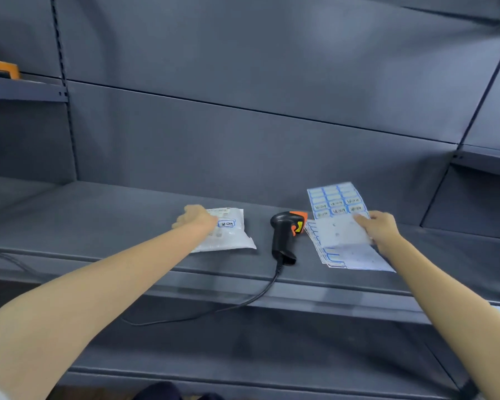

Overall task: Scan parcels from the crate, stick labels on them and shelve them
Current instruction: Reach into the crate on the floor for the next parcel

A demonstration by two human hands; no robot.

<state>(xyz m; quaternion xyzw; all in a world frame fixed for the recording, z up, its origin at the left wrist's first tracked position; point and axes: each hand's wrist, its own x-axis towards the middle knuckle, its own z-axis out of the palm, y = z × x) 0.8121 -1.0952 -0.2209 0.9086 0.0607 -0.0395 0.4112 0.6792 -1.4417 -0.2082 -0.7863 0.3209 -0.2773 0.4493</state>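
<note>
From my remote seat: the parcel [228, 229], a white poly bag, lies flat on the grey shelf [98, 215] at abt 10 o'clock from the scanner [286, 235]. A blue-bordered label [226, 224] w/ handwriting is already on its top face. Left hand [195, 219] rests on the parcel's left edge, fingers curled over it; I can't tell whether that grip is truly clamping the bag or only pressing down, since the fingertips are hidden behind the knuckles. Right hand [383, 229] is at 3 o'clock of the scanner, its grip pinching the top label sheet [337, 202], thumb on the front, half lifted off the stack of sheets [347, 255] beneath.

Scanner lies on its side between parcel and sheets, nose touching or nearly touching the stack; its cable [214, 308] drops off the shelf front and loops low toward 7 o'clock.

My read: this parcel looks labelled, so shelving it and setting the sheet down seem next.

Risks as I judge them:
- Slick bag cld slide off the shelf lip if pushed w/o a proper hold.
- Forearm cld snag the hanging cable and drag the scanner off.
- Loose sheet may curl or knock the stack askew when dropped back.
- Label edge may lift if not pressed firm.
</note>
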